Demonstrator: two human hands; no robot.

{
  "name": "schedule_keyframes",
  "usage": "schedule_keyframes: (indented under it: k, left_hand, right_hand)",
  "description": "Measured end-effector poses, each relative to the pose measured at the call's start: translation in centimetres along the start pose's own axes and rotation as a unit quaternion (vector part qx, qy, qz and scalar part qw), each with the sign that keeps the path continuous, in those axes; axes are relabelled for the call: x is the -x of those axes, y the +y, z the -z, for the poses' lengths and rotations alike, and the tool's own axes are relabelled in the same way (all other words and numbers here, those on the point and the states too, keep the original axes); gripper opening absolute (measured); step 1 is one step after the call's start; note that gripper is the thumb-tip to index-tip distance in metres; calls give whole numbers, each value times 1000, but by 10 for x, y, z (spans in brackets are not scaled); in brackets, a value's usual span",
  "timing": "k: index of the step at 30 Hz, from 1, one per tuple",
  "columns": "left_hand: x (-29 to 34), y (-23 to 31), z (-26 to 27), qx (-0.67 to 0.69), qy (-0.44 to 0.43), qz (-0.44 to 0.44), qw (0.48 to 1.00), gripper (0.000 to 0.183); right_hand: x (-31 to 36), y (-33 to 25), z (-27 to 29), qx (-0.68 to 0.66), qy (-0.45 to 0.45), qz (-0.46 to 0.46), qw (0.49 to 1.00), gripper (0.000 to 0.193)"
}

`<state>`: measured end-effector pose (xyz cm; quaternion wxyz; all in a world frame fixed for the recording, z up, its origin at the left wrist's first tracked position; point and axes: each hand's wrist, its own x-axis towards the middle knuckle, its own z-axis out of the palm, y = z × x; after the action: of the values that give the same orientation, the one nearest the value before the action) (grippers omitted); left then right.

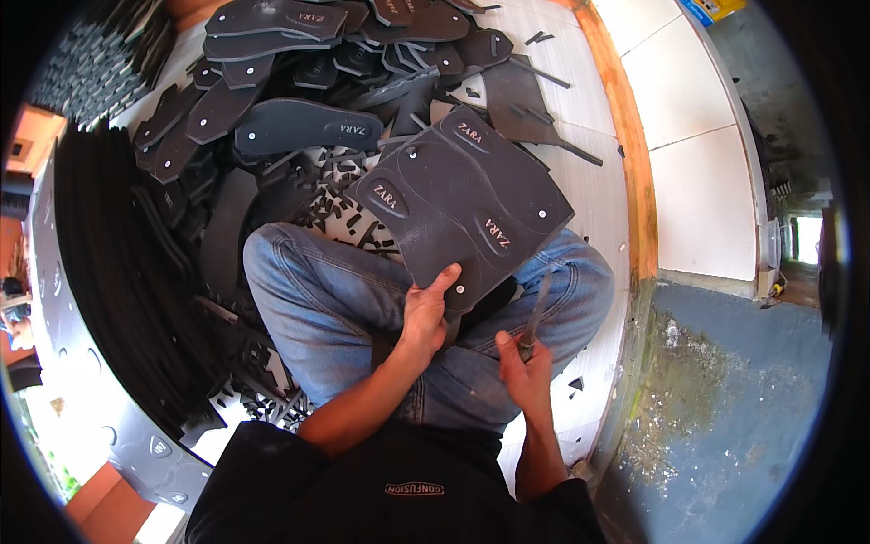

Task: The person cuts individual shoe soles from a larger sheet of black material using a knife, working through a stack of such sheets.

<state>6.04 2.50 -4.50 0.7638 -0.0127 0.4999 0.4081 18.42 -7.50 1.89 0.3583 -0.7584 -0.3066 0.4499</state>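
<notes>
My left hand [428, 310] grips the near edge of a dark grey foam sheet [462, 199], thumb on top. Shoe-sole outlines with raised pads and small pale dots mark the sheet, which lies tilted over my crossed legs. In my right hand [526, 367] is a knife [539, 313], its narrow blade pointing up and away from me. The blade stands apart from the sheet, above my right thigh. Beyond the sheet lies a heap of cut foam soles [304, 125] in the same dark grey.
Many small black foam scraps [349, 195] litter the floor before my legs. A tall stack of dark sheets [127, 272] stands at my left, near another stack [95, 72] at far left. Longer strips [580, 152] lie beyond my right knee. A wooden edge [639, 181] borders the right side.
</notes>
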Motion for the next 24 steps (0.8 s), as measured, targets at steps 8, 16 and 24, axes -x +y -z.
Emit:
schedule_keyframes:
  k: [8,16,24]
  left_hand:
    - [80,38,22,46,38,-33,998,30]
    - [90,43,28,60,26,-23,998,29]
    - [85,37,33,40,30,-40,998,33]
  right_hand:
    - [43,13,-2,192,-74,6,979,31]
    - [51,10,-8,230,-87,-24,969,31]
    - [42,13,-13,270,-92,-6,958,24]
